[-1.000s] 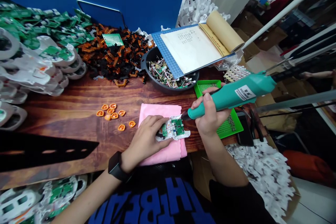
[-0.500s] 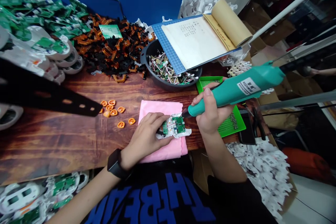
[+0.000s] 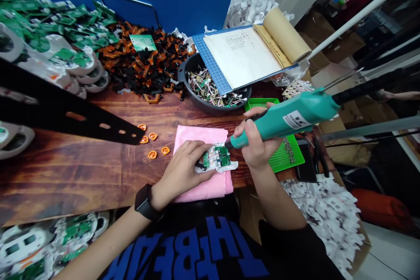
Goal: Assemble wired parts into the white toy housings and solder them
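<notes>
My left hand (image 3: 187, 164) is closed on the left end of a white plastic housing (image 3: 233, 166) with green circuit boards (image 3: 223, 156) in it. Under the housing lies a folded pink cloth (image 3: 200, 190). Wrapped round a teal electric screwdriver (image 3: 278, 120) is my right hand (image 3: 259, 140). The screwdriver slants down to the left, its dark tip at the upper right edge of the housing; whether the bit touches a screw is too small to tell. Several orange plastic pieces (image 3: 152, 154) lie on the wooden table left of the cloth.
Green trays (image 3: 278, 162) with small screws stand right of my right hand. A black bowl (image 3: 210, 106) of wired parts sits behind, a clipboard (image 3: 243, 57) resting over it. A black perforated metal bar (image 3: 65, 109) juts in from the left. Orange-black parts (image 3: 141, 65) are heaped at the back.
My right hand has brought the screwdriver slightly left, so its tip now meets the housing's edge. The left hand keeps its hold. The view has shifted a little, and the bar covers more orange pieces.
</notes>
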The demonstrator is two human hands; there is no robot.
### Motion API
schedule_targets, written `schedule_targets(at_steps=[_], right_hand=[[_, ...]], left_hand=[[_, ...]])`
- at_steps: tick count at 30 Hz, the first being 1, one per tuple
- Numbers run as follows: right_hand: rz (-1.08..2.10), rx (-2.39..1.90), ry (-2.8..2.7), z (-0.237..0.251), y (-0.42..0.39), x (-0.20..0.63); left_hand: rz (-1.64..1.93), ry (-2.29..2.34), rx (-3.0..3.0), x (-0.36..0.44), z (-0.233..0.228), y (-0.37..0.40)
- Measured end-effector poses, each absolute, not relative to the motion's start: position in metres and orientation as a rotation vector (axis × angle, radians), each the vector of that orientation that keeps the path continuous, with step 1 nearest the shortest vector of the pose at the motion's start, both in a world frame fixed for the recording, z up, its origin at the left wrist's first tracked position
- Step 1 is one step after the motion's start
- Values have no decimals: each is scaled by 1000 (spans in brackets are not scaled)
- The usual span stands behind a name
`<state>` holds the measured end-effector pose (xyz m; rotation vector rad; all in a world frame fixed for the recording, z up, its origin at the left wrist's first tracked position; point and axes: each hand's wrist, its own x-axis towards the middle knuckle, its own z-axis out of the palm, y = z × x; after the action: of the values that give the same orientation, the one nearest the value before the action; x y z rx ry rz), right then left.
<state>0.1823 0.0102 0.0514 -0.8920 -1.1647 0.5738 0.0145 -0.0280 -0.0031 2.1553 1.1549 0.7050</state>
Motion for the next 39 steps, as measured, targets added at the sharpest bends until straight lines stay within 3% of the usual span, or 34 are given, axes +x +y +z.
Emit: schedule_targets(at_steps=[3, 6, 14, 39], right_hand=[[465, -916, -957, 73, 19, 204], [154, -947, -794, 87, 38, 249], [-124, -1130, -696, 52, 70, 346], [-102, -1246, -701, 37, 79, 346]], left_hand=[[705, 1155, 2152, 13, -2, -28], [724, 1156, 2175, 12, -3, -27], [739, 1168, 2222, 11, -12, -25], [747, 1187, 2210, 11, -10, -24]])
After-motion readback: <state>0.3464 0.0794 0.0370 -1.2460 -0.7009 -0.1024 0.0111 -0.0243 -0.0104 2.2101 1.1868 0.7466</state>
